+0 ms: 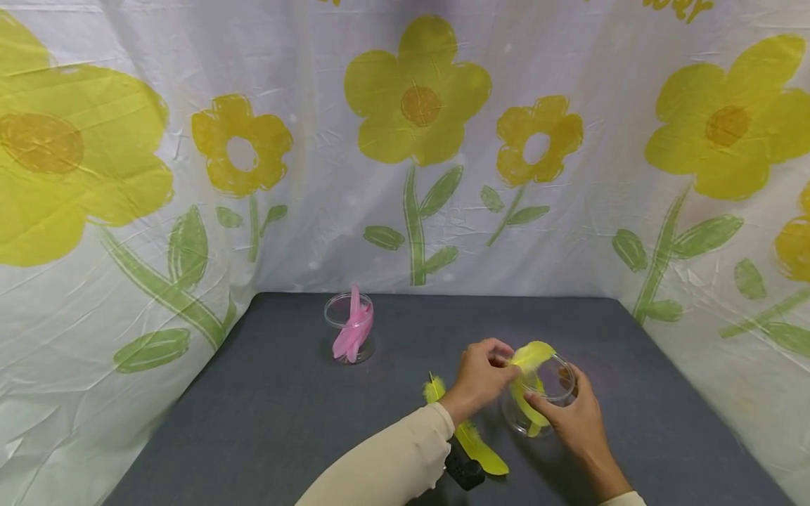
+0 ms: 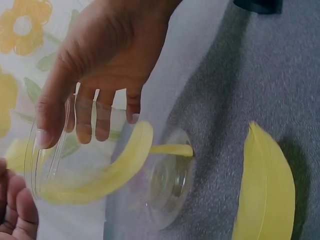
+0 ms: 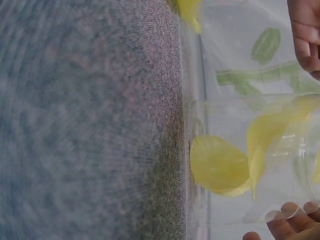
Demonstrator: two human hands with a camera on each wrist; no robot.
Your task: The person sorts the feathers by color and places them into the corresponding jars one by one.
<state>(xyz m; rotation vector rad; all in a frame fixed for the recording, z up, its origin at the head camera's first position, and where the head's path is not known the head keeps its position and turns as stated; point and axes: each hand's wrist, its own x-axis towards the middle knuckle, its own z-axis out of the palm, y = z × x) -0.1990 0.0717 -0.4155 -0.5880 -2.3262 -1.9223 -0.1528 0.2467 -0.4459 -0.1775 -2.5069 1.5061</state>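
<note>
My right hand point(image 1: 572, 414) holds a clear jar point(image 1: 560, 386) by its upper part, thumb on the near side and fingers round the far side. Yellow feathers stand inside it; one curved feather point(image 2: 120, 170) shows through the wall in the left wrist view. At the rim, my left hand point(image 1: 484, 372) pinches a yellow feather point(image 1: 534, 355) that lies across the opening. Below the left forearm, another yellow feather point(image 1: 481, 450) rests on the table, partly hidden by the wrist.
Farther back on the left of the dark grey table point(image 1: 285, 407) stands a second clear jar point(image 1: 335, 318) with pink feathers point(image 1: 353, 337) in it. A black device point(image 1: 465, 469) sits at the left wrist. Flower-printed white cloth point(image 1: 316, 232) encloses the table's back and sides.
</note>
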